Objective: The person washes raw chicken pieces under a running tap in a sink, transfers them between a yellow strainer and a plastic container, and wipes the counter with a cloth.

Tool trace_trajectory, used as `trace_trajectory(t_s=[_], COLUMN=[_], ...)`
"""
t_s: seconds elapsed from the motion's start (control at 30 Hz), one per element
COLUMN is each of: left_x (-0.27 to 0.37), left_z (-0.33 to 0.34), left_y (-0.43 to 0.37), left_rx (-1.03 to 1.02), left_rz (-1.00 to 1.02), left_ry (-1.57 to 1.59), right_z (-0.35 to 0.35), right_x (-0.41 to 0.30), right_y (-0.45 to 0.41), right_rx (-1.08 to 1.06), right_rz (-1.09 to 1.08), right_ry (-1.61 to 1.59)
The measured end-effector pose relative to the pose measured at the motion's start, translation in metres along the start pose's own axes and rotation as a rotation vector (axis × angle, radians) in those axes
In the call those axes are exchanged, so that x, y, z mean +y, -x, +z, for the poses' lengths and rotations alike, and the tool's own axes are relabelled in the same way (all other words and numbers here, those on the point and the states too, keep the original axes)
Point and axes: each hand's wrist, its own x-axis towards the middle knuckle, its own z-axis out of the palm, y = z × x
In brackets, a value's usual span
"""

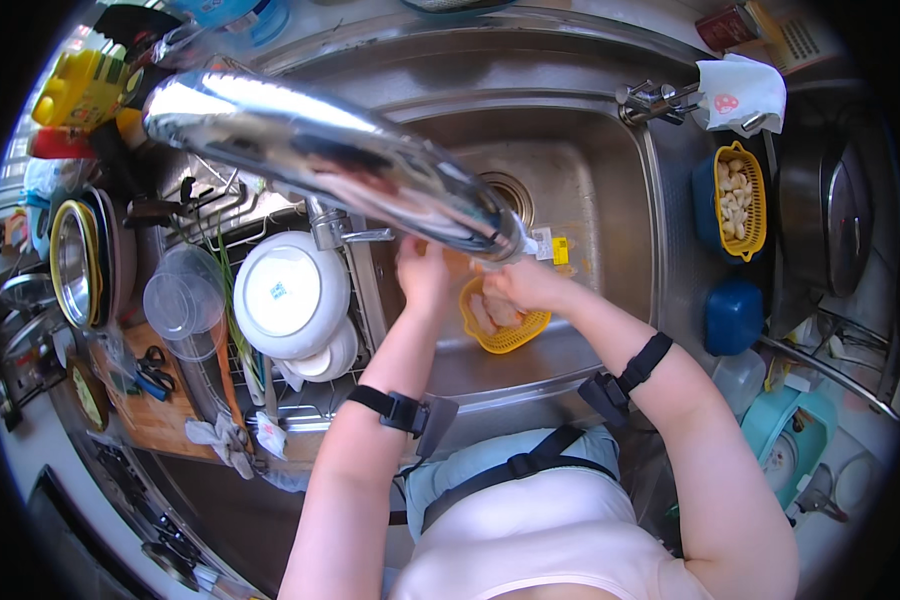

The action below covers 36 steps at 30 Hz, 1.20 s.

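Both my hands are over a stainless steel sink [619,225], under a large chrome faucet spout [330,157] that crosses the view. My left hand [424,274] is near the sink's left side, its fingers partly hidden by the spout; whether it holds something is unclear. My right hand [525,285] reaches into a yellow plastic colander basket [506,343], its fingers on a piece of pale raw meat [499,309]. More meat lies beside it in the basket. Water appears at the spout's tip. A clear film with white and yellow labels [561,251] lies on the sink floor near the drain [511,196].
Left of the sink, a dish rack holds white bowls [289,292]; clear plastic containers [184,292] and a cutting board [146,375] with scissors [154,371] are beyond. At right stand a yellow basket of garlic cloves [754,202], a blue container [733,317] and a turquoise tub [817,412].
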Motion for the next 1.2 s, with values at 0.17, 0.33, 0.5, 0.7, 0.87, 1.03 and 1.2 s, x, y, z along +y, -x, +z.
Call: trace_trajectory(t_s=[0.17, 0.33, 0.5, 0.7, 0.87, 1.03, 1.2], left_x=[-0.032, -0.014, -0.041, -0.022, -0.003, 0.037, 0.046], left_z=[0.002, 0.001, -0.012, 0.003, 0.003, 0.023, 0.007], left_y=[0.021, 0.021, -0.005, 0.005, 0.001, 0.020, 0.032], left_rx=[0.341, 0.103, 0.265, 0.261, 0.055, 0.033, 0.093], left_rz=[-0.028, -0.184, -0.275, -0.164, -0.049, 0.115, 0.535], left_ry=[-0.580, -0.477, -0.218, -0.136, -0.156, -0.394, -0.688], right_z=[0.021, 0.012, 0.003, 0.011, 0.012, 0.012, -0.015], right_x=[0.013, 0.028, 0.042, 0.067, 0.074, 0.077, 0.070], right_y=[0.016, 0.009, -0.014, -0.021, -0.023, -0.023, -0.010], right_rx=[-0.130, -0.036, 0.476, 0.423, 0.390, 0.338, 0.417], right_rz=[-0.008, 0.085, 0.056, 0.219, 0.226, 0.201, 0.211], right_ry=[0.313, 0.280, 0.367, 0.197, 0.002, -0.067, 0.447])
